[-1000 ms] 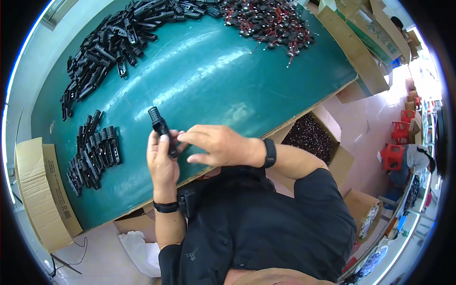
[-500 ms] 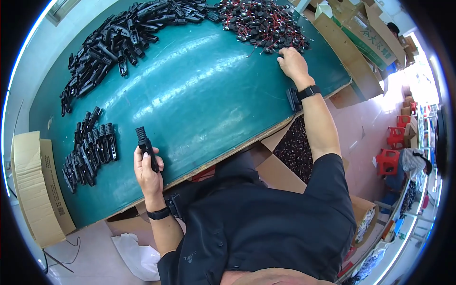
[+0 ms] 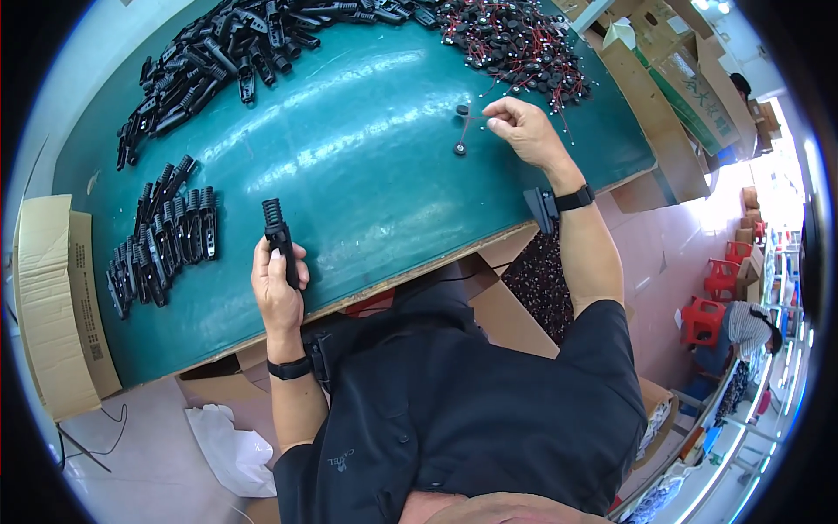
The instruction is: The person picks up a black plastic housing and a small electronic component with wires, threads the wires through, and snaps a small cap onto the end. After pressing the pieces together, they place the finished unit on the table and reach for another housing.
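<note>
My left hand (image 3: 278, 286) is closed round a black plastic housing (image 3: 275, 229) with a ribbed end, held upright near the table's front edge. My right hand (image 3: 525, 133) pinches thin red wires; from them a small round black wired part (image 3: 460, 149) and a similar one (image 3: 462, 111) reach out to the left over the table. The exact kind of these round parts is too small to make out. Beyond that hand lies a pile of such wired parts (image 3: 524, 54). A small group of black housings (image 3: 166, 229) lies to the left of my left hand.
A large heap of black housings (image 3: 214, 63) spreads over the far left of the green table (image 3: 367, 157). Cardboard boxes stand at the left edge (image 3: 57, 306) and at the right edge (image 3: 646, 113). A person (image 3: 742, 332) and red stools (image 3: 704, 320) are farther right.
My right hand has moved from the pile's edge a little nearer and left, drawing out wired round parts. My left hand still holds the housing. The whole view has shifted slightly.
</note>
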Action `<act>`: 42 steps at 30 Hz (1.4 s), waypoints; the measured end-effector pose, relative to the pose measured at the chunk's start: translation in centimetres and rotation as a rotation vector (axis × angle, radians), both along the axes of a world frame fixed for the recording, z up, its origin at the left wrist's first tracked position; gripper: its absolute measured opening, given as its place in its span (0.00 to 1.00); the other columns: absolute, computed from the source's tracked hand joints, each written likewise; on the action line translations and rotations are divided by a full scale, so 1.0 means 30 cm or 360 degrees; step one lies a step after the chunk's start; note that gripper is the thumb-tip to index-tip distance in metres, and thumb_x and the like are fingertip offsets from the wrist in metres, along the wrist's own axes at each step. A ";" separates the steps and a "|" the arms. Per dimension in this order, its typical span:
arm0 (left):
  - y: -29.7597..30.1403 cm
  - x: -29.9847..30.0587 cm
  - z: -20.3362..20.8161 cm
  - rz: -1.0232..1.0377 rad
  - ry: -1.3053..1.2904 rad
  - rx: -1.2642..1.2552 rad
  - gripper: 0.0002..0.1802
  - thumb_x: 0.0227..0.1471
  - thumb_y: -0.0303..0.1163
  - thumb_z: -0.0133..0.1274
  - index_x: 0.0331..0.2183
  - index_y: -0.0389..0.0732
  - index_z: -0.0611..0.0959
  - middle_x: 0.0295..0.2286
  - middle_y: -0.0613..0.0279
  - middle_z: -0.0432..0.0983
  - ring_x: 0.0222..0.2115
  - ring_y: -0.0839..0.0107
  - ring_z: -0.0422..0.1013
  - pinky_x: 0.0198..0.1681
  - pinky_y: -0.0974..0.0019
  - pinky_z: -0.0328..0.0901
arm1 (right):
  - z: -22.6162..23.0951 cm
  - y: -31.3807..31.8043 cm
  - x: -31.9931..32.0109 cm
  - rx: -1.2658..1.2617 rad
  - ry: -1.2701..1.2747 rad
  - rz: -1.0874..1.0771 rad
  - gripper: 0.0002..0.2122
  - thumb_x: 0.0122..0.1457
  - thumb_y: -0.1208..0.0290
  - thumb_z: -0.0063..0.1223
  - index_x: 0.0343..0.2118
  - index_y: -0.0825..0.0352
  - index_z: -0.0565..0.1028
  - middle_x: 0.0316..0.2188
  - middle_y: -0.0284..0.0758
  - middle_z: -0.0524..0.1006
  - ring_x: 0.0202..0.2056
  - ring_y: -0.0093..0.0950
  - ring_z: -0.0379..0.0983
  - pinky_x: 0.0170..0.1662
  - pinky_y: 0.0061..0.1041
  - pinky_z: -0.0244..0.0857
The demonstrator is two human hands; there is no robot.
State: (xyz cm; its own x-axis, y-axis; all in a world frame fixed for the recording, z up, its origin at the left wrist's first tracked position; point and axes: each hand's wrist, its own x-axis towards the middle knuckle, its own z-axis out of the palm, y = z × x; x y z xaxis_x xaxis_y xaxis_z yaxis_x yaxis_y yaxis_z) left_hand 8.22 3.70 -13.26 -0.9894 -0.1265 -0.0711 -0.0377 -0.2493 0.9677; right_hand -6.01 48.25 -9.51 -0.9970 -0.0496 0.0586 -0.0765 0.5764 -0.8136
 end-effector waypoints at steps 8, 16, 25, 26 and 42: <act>0.010 0.006 0.002 0.0008 0.0042 -0.0044 0.19 0.72 0.34 0.43 0.57 0.34 0.74 0.34 0.60 0.78 0.23 0.80 0.69 0.23 0.75 0.62 | -0.049 -0.187 -0.022 0.0134 0.0150 0.0018 0.08 0.65 0.72 0.61 0.44 0.69 0.83 0.33 0.27 0.81 0.33 0.14 0.74 0.37 0.18 0.71; 0.010 0.007 -0.004 -0.0020 0.0036 -0.0098 0.19 0.71 0.34 0.43 0.57 0.35 0.73 0.35 0.61 0.77 0.24 0.79 0.68 0.24 0.75 0.62 | 0.021 -0.302 -0.038 -0.0025 0.0063 0.0094 0.10 0.65 0.70 0.61 0.45 0.67 0.83 0.32 0.35 0.84 0.33 0.23 0.80 0.38 0.25 0.74; 0.007 0.002 -0.011 -0.0038 0.0086 -0.0060 0.19 0.71 0.33 0.44 0.58 0.35 0.74 0.35 0.60 0.78 0.24 0.81 0.68 0.25 0.76 0.62 | -0.062 -0.342 -0.156 0.0561 0.0744 0.0565 0.13 0.61 0.76 0.60 0.49 0.64 0.82 0.38 0.37 0.83 0.39 0.37 0.81 0.44 0.31 0.75; 0.005 0.004 -0.012 -0.0045 0.0096 -0.0050 0.19 0.70 0.33 0.45 0.58 0.35 0.74 0.35 0.60 0.78 0.23 0.81 0.68 0.25 0.76 0.62 | -0.064 -0.356 -0.160 0.0558 0.0773 0.0685 0.14 0.60 0.77 0.60 0.49 0.64 0.83 0.38 0.38 0.83 0.40 0.39 0.81 0.45 0.32 0.74; 0.022 0.011 -0.007 0.0027 0.0334 -0.0441 0.23 0.57 0.25 0.65 0.53 0.38 0.78 0.38 0.66 0.77 0.32 0.80 0.71 0.38 0.74 0.68 | 0.042 -0.505 0.122 -0.0018 0.0383 0.0545 0.07 0.63 0.77 0.60 0.43 0.69 0.82 0.32 0.32 0.77 0.30 0.20 0.73 0.35 0.23 0.68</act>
